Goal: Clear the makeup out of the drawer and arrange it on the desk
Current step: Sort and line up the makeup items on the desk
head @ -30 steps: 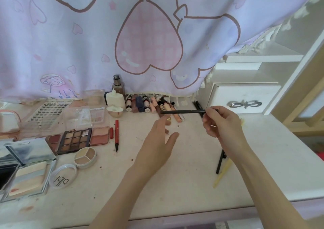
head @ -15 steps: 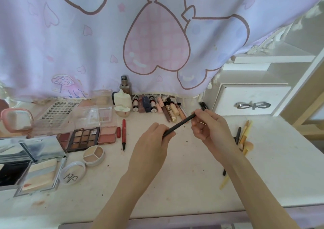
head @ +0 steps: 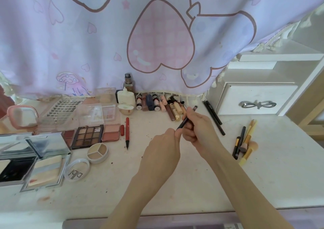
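Above the middle of the white desk (head: 175, 185), both my hands hold one thin black makeup pencil (head: 184, 122). My right hand (head: 198, 125) grips its upper part; the brownish top end sticks out above the fingers. My left hand (head: 163, 148) pinches the lower end, which is hidden in my fingers. The pencil slants from lower left to upper right. A small white drawer (head: 254, 102) with a silver bow handle sits shut at the back right.
Tubes and bottles (head: 157, 102) line the back edge under a pink curtain (head: 157, 36). Palettes (head: 87, 136), compacts (head: 97, 152) and a red liner pen (head: 127, 132) lie at left. Two black pencils (head: 213, 116) and several brushes (head: 244, 141) lie at right.
The pencil went from level, held only by my right hand, to slanted. My left hand rose and took hold of its lower end. Both hands drew closer together.
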A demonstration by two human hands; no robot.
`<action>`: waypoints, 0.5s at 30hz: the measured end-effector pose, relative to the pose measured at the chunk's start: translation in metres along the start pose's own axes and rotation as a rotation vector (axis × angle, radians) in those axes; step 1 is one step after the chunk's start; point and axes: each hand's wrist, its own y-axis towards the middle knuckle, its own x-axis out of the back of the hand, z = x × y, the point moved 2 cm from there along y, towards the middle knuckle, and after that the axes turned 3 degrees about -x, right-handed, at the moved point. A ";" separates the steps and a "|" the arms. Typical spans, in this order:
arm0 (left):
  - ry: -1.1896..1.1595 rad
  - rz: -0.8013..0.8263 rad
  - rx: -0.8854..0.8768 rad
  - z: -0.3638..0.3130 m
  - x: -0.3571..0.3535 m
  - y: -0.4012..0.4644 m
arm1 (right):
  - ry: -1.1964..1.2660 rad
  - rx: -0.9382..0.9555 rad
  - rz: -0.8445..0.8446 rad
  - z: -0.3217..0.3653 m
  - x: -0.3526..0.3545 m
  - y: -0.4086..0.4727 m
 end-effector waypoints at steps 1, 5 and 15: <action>-0.058 -0.002 0.020 0.002 0.003 -0.004 | 0.093 -0.019 -0.062 0.005 0.006 0.008; -0.155 -0.022 0.132 0.024 0.014 -0.024 | -0.003 0.067 -0.145 0.032 0.032 0.029; 0.274 -0.092 0.321 0.081 0.026 0.004 | -0.853 -0.165 0.112 -0.023 -0.033 0.050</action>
